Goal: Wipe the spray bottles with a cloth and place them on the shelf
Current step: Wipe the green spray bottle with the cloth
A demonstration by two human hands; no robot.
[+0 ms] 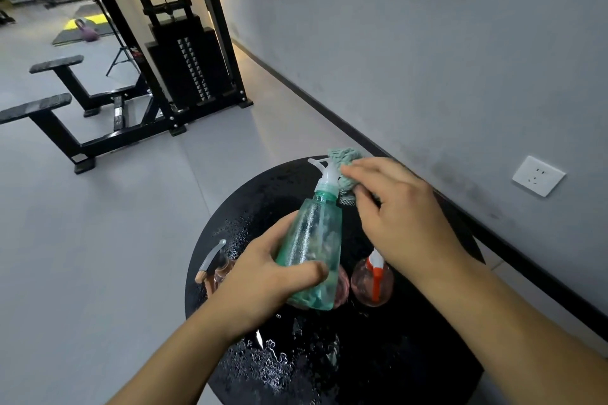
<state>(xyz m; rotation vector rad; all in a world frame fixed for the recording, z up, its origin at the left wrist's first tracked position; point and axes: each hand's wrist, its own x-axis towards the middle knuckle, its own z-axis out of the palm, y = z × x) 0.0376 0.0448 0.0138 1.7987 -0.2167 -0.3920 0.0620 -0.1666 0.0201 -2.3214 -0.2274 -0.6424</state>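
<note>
Left hand wrapping lower body of green bottle, holding it tilted above black round table. Right hand pinching cloth against nozzle. Plastic looking light, wet, likely slippery; body grip safest.

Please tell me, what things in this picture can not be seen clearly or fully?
Head view only:
- Pink bottle: mostly hidden behind the green bottle.
- Grey-trigger bottle: body covered by the left hand.
- Cloth: largely under the right hand.
- Shelf: not in frame.
- Table: near edge cut off.
</note>
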